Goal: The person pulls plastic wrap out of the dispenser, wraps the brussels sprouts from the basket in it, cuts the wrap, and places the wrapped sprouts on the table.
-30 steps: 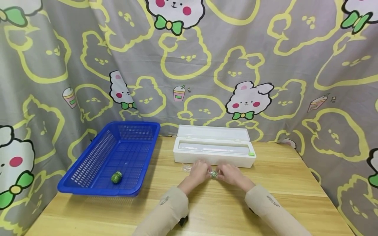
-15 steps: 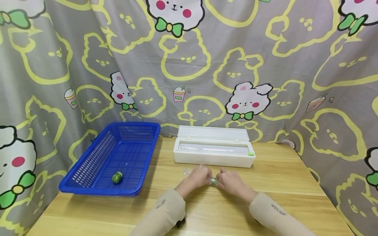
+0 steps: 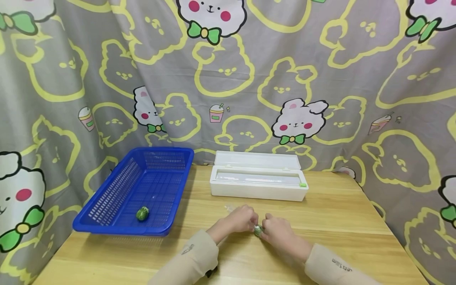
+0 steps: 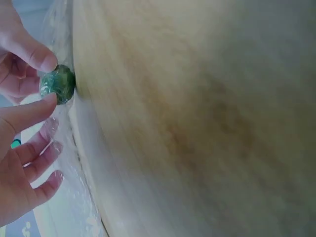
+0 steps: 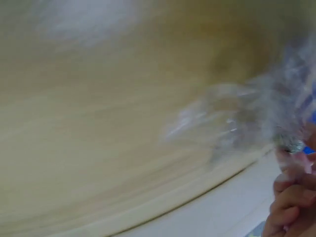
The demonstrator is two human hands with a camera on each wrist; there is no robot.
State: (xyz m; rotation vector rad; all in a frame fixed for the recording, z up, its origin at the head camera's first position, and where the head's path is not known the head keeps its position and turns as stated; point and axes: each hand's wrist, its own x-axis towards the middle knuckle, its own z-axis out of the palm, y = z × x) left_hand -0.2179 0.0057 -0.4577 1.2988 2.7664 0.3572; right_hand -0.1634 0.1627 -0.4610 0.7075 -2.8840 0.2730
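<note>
Since the earlier frames, the left hand (image 3: 242,219), the right hand (image 3: 279,234) and the small green ball (image 3: 258,230) between them have come back toward the person, away from the open white box (image 3: 259,192), which has stayed put. The ball sits among the fingertips; whether it rests on the desk (image 3: 342,237) I cannot tell. The right hand pinches it, thumb to one side; the left lays one fingertip against it with other fingers spread, and whether its thumb, out of sight, pinches too cannot be told. Clear film (image 5: 232,108) covers the ball and trails loosely beside it, so I expect something light and slick, the film thin, clingy and easily torn, the ball firmer inside. Best held, I'd judge, by its sides between thumb and finger, clear of the loose film. The desk is smooth, pale wood grain, and a loose ball could well roll on it. At the left, a second green ball (image 3: 142,213) lies in the near end of the blue basket (image 3: 117,230), and a grey curtain (image 3: 228,67) with yellow outlines and cartoon rabbits hangs all round behind
</note>
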